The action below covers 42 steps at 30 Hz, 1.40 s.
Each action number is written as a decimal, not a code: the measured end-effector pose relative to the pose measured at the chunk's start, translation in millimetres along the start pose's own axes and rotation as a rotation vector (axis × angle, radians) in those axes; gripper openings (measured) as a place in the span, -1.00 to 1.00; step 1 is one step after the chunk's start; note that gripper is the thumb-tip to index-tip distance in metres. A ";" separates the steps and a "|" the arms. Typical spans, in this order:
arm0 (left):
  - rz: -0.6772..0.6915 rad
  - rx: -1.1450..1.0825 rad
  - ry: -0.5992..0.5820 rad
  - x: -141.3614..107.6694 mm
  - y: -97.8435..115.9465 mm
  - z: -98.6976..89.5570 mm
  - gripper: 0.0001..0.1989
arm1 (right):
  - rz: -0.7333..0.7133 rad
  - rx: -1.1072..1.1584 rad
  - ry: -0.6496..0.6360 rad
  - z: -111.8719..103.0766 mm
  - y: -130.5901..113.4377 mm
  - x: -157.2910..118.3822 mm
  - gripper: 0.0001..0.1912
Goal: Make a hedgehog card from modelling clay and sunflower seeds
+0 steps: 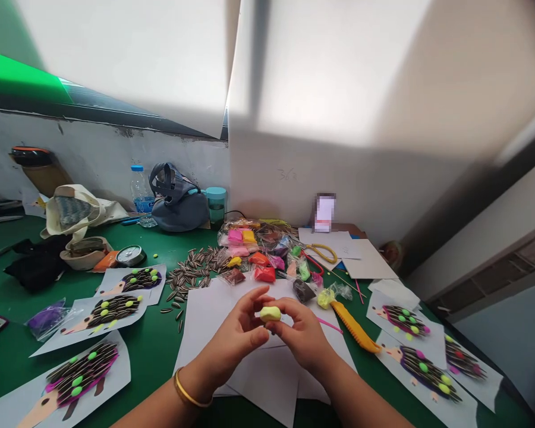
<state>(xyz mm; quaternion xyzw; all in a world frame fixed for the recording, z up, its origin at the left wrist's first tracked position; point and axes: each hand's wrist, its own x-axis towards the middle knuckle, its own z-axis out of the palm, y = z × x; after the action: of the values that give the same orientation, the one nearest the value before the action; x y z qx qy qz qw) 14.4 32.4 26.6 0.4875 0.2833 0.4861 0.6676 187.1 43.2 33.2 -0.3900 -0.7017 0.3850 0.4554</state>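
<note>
A lump of pale yellow modelling clay is pinched between the thumb and fingers of my right hand. Close beside it, my left hand has its fingers curved and apart, with the thumb near the lump; whether it touches the clay is hard to see. Both hands are above a stack of white paper. Beyond them lie wrapped clay pieces, among them a red one and a dark one. Another yellow clay lump in plastic wrap sits to the right.
Sunflower seeds are heaped at the back left. Hedgehog pictures of seeds and clay lie on the left and right. A yellow-handled cutter, yellow-handled scissors, a water bottle and a phone are around.
</note>
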 end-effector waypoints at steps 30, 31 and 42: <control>0.100 0.361 0.151 2.6 -0.2 -2.3 -0.42 | 0.149 -0.062 0.014 -1.1 4.1 2.1 -0.86; 0.113 0.444 0.151 2.9 0.8 -2.9 -0.52 | 0.141 -0.101 0.012 -1.2 4.2 1.8 -0.90; 0.089 0.391 0.202 4.9 5.9 -1.9 -0.78 | 0.131 0.037 -0.127 -1.8 1.8 0.8 -0.60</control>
<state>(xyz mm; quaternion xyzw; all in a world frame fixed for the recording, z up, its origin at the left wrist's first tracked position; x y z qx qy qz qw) 12.3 38.0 31.9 0.5687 0.4158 0.4971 0.5065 188.9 45.0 32.4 -0.4014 -0.6948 0.4511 0.3908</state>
